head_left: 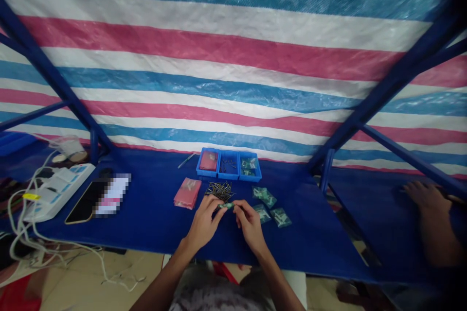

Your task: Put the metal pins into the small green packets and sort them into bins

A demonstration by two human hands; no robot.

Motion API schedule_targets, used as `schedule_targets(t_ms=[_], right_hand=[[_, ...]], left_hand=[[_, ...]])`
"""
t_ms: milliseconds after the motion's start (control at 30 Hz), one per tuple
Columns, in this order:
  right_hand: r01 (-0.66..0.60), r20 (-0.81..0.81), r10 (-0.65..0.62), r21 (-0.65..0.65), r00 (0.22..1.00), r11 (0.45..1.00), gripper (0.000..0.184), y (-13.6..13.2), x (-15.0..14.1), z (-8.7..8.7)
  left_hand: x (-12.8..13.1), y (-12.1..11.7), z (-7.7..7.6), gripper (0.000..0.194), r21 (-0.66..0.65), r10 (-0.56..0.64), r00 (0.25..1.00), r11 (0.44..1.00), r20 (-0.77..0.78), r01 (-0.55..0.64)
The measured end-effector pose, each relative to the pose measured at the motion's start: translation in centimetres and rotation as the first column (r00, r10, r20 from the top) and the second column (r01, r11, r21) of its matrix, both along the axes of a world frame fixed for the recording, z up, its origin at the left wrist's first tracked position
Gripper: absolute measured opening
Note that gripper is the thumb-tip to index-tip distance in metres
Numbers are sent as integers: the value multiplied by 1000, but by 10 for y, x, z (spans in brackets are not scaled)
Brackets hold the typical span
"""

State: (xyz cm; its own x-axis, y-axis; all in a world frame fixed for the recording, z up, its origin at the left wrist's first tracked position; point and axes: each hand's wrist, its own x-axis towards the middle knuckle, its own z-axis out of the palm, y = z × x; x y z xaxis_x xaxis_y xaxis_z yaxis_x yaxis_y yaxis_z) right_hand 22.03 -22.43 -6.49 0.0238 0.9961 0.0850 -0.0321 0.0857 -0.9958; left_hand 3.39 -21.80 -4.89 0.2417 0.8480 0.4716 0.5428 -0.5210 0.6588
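Note:
My left hand and my right hand meet over the front middle of the blue table. Their fingers pinch the two ends of a small green plastic packet; its contents are too small to make out. Just beyond the fingertips lies a loose pile of screws. A stack of pink plastic bags sits to the left of the pile. On the right, near my right hand, lie three filled green packets.
Behind the pile, three joined blue bins hold a pink bag, some screws and green packets. A thin stick-like tool lies beside them. Leftward are a phone and a white power strip with cables. Another person's hand rests at far right.

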Motion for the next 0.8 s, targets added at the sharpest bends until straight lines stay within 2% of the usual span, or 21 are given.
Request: schedule_targets(t_ms=[133,267,367,533,600,700,800], right_hand=[[9,37,-11,57,999,998,33,-1,-3,0],[-16,71,13,35,997,999,36,-2,-4,-4],[-20,42,19,23,999,1000,35,-1,-4,-6],[19,-53,-16,43,998,999,32,2,-4,-6],[6,-47,-4,33,999,999,32,2,-3,-5],[-36,-49,35,-25,998,999,35,2,-2,-4],[-37,-16,36,-27,999,999,34,0,-3,-4]], left_hand=[[-1,-1,-4,22,8,22,1000,1000,-7,-22],[-1,-3,-8,40,-22,58,998,998,35,-57],[-1,-5,-7,28,7,14,1000,1000,-3,-14],[1,-6,1,37,40,-44,998,998,-46,46],[1,-6,2,31,31,-51,998,998,-44,52],[0,-4,1,16,28,-3,999,1000,-32,4],[-2,-2,-1,22,45,59,998,997,-20,-58]])
